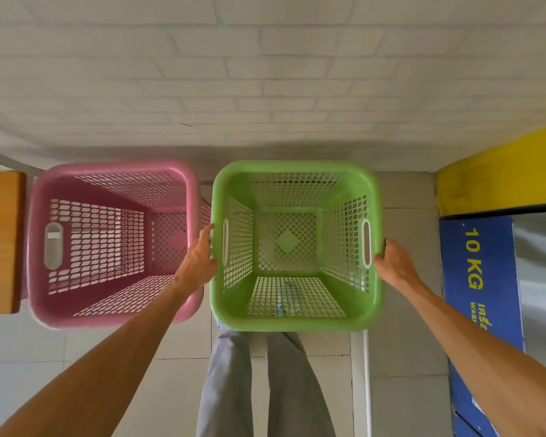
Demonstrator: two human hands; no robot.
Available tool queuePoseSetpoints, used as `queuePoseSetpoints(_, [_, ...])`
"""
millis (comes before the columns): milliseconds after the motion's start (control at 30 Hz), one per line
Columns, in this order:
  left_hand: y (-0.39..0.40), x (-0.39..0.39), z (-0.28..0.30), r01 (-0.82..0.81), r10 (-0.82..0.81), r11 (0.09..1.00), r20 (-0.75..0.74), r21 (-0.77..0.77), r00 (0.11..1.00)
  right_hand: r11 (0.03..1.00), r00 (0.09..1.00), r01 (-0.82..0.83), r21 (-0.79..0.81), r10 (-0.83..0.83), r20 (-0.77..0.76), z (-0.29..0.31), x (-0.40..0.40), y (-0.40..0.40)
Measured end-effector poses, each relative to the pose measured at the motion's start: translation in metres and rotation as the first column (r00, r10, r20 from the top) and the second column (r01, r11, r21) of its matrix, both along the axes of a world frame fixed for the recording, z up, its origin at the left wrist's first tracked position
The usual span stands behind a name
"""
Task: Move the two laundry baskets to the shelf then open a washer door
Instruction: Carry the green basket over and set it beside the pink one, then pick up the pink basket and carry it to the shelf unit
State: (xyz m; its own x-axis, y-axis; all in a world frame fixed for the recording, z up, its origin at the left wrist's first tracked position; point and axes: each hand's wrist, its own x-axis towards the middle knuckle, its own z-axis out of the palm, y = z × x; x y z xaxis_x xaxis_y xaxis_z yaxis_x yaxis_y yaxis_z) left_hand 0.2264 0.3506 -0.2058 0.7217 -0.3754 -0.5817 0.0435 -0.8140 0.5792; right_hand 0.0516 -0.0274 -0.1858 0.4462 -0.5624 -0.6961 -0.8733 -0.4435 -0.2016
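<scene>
An empty green laundry basket (297, 321) is straight below me, seen from above, over my legs. My left hand (197, 258) grips its left rim at the handle slot. My right hand (394, 263) grips its right rim at the other handle slot. An empty pink laundry basket (114, 316) stands just to the left, close beside the green one, with no hand on it. At the right edge is a washer with a blue panel (479, 279) marked "10 KG"; its door is not visible.
A wooden surface (0, 241) lies at the far left, touching the pink basket's side. A white brick wall (265, 74) rises ahead. A yellow top (501, 178) sits above the blue panel. Pale floor tiles (401, 373) lie below, and a white pipe (366, 373) runs along the floor.
</scene>
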Motion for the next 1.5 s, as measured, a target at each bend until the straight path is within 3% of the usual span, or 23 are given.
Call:
queuePoseSetpoints(367, [-0.004,0.007,-0.017,0.022,-0.022,1.0,-0.023,0.023,0.999,0.998,0.999,-0.047,-0.052,0.048,0.009,-0.012,0.019,-0.006])
queuePoseSetpoints(467, [-0.006,0.009,-0.019,0.04,-0.037,0.999,-0.093,0.034,0.995,0.997,0.999,-0.044,-0.064,0.044,0.008,-0.016,0.018,-0.005])
queuePoseSetpoints(633, [-0.008,0.013,-0.012,0.137,-0.127,0.99,-0.181,0.043,0.975,0.998,0.996,0.064,0.026,-0.062,-0.064,-0.017,0.016,-0.006])
queuePoseSetpoints(767, [-0.008,0.011,0.006,0.166,-0.143,0.98,-0.189,0.112,0.972,0.997,0.998,0.018,0.078,-0.013,-0.063,0.002,0.016,0.005])
queuePoseSetpoints(900, [-0.012,0.011,0.061,0.222,-0.199,0.964,-0.156,0.148,0.968,0.986,0.994,-0.089,0.139,0.097,-0.051,0.055,0.017,0.025])
queuePoseSetpoints(1033, [-0.009,0.016,0.151,0.178,-0.157,0.971,-0.136,0.16,0.978,0.955,0.975,-0.207,0.214,0.22,-0.039,0.137,0.022,0.05])
queuePoseSetpoints(1167, [0.01,0.012,0.243,0.238,-0.223,0.951,-0.099,0.196,0.97,0.91,0.914,-0.38,0.164,0.397,-0.084,0.218,0.027,0.077])
queuePoseSetpoints(1333, [0.051,-0.011,0.329,0.235,-0.273,0.913,0.071,0.335,0.959,0.781,0.778,-0.621,0.062,0.624,-0.071,0.297,0.042,0.129])
queuePoseSetpoints(1500, [0.129,-0.039,0.38,-0.005,-0.054,0.934,0.154,0.358,0.987,0.616,0.615,-0.787,0.024,0.787,-0.057,0.351,0.087,0.219])
